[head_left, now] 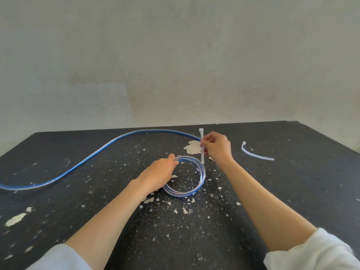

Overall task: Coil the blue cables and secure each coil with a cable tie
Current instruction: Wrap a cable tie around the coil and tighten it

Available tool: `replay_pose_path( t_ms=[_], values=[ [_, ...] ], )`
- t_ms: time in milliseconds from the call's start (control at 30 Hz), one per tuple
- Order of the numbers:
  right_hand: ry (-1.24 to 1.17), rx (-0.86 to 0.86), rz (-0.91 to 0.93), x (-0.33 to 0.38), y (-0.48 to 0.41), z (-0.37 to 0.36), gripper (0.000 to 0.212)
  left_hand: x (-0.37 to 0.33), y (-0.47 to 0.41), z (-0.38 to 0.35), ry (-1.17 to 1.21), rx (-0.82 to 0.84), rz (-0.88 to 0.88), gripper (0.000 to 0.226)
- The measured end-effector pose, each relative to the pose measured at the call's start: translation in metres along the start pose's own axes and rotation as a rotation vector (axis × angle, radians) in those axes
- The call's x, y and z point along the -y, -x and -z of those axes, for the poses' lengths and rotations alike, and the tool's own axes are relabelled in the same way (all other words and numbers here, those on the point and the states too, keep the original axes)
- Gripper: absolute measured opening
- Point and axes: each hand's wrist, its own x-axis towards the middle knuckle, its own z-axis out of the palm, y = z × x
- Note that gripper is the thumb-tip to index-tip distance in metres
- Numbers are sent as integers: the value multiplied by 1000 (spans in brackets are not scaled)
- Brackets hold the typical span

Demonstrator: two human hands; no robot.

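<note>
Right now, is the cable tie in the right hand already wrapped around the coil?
No. The right hand holds the cable tie upright and straight beside the coil, not looped around it.

Under the hands, the surface [272, 191] is matt black, rough, its coating flaked to pale patches. The coil [201, 176] by the left hand [159, 172] is glossy blue plastic; the cable tie [202, 147] in the right hand [216, 147] is smooth, whitish plastic.

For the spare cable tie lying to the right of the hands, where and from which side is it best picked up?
Probably by its raised head end. The spare cable tie lies curved on the black table, mostly flat, but its far-left tip curls upward, so fingers can pinch there from above. The right hand is nearest, though it already holds an upright tie.
</note>
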Motion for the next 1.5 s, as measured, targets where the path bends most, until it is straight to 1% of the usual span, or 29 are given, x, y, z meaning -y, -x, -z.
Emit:
replay_pose_path(
  t_ms=[100, 233, 267, 300, 367, 433, 500, 567, 667, 733, 833, 933, 1033, 1100, 1167, 1300, 1367, 1400, 1467, 1500],
  values=[
    [29, -18, 28, 1, -3, -13, 10, 0, 0, -1, -11, -6, -33, 31],
    [-12, -196, 78, 2, -5, -16, 10, -2, -1, -2, -35, -10, -43, 29],
    [6, -207, 85, 1, -5, -16, 10, -2, -1, -2, -46, -15, -52, 27],
    [40, -184, 87, 1, -5, -16, 10, -3, -1, -3, -59, -21, -63, 25],
    [118, -79, 62, 1, -3, -19, 8, -4, -2, -4, -79, -34, -87, 20],
    [136, 9, 31, 3, -1, -23, 7, -6, -3, -3, -95, -45, -98, 20],
    [129, 51, 19, 7, -1, -25, 10, -7, -4, -4, -114, -52, -105, 23],
    [89, 97, -26, 12, -1, -26, 12, -7, -4, -4, -124, -56, -112, 22],
    [-39, 169, -117, 14, 0, -24, 5, -6, -4, -4, -110, -57, -118, 19],
    [-94, 214, -141, 14, 2, -23, 10, -6, -4, -4, -105, -48, -115, 19],
    [-99, 228, -152, 10, 4, -22, 19, -9, -3, -4, -93, -9, -107, 20],
    [-72, 247, -156, 5, 7, -21, 24, -11, -2, -3, -80, 31, -93, 17],
    [-141, 366, -174, 5, 11, -20, 26, -12, -3, -3, -50, 33, -77, 17],
    [-177, 437, -151, 6, 13, -18, 22, -12, -3, -4, -16, 23, -57, 18],
    [-216, 482, -128, 5, 15, -14, 19, -12, -3, -5, 9, 19, -37, 18],
    [-348, 571, -165, 2, 19, -8, 20, -12, -6, -6, 13, 22, -23, 18],
    [-411, 592, -171, 0, 20, -5, 24, -11, -7, -6, 7, 19, -15, 15],
    [-444, 607, -172, -1, 21, -3, 30, -11, -7, -6, -7, 19, -13, 13],
    [-456, 669, -160, -5, 21, 1, 48, -10, -6, -6, -12, 13, -14, 13],
    [-421, 700, -143, -7, 22, 3, 56, -10, -5, -6, -2, 8, -21, 15]
  ],
)
